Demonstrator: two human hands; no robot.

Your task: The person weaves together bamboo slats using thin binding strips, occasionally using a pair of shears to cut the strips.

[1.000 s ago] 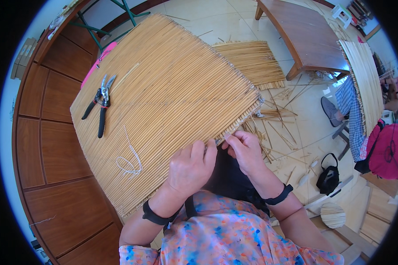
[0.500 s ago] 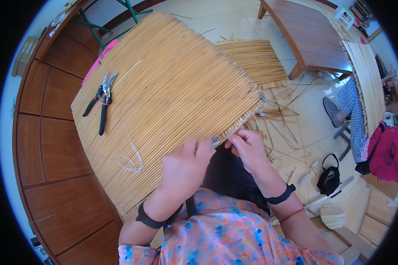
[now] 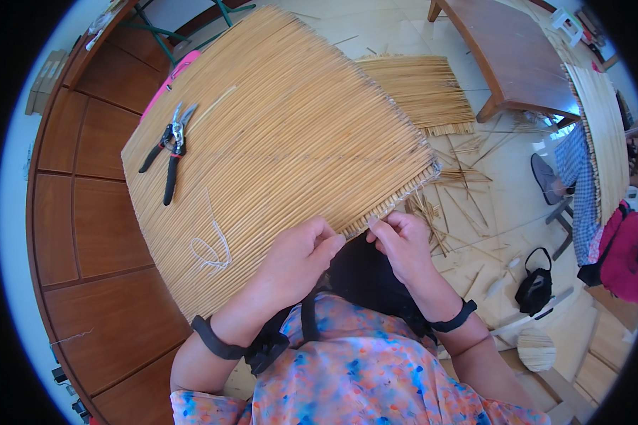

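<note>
A wide mat (image 3: 283, 134) of straw-coloured stalks, laid side by side, slants across my lap. White stitching runs along its right border, where my hands work. My left hand (image 3: 298, 258) is closed over the near edge, fingers curled and thumb forward; what it grips is hidden. Just to the right, my right hand (image 3: 404, 244) pinches the stitched edge between thumb and fingers. A loop of white thread (image 3: 223, 248) lies on the mat left of my left hand. Pruning shears (image 3: 170, 150) with black handles rest on the mat's left part, blades apart.
Brown wooden cabinets (image 3: 106, 227) stand along the left. A smaller stalk mat (image 3: 418, 88) and loose stalks (image 3: 461, 202) lie on the tiled floor beyond. A low wooden table (image 3: 510, 53) stands far right. Another person's shoe (image 3: 544, 177) and a black pouch (image 3: 534, 289) are at right.
My left hand has drawn back, its fingers turned more inward with the thumb now showing. A pale, shiny bit seen by its fingertips is out of sight. The right hand keeps its place.
</note>
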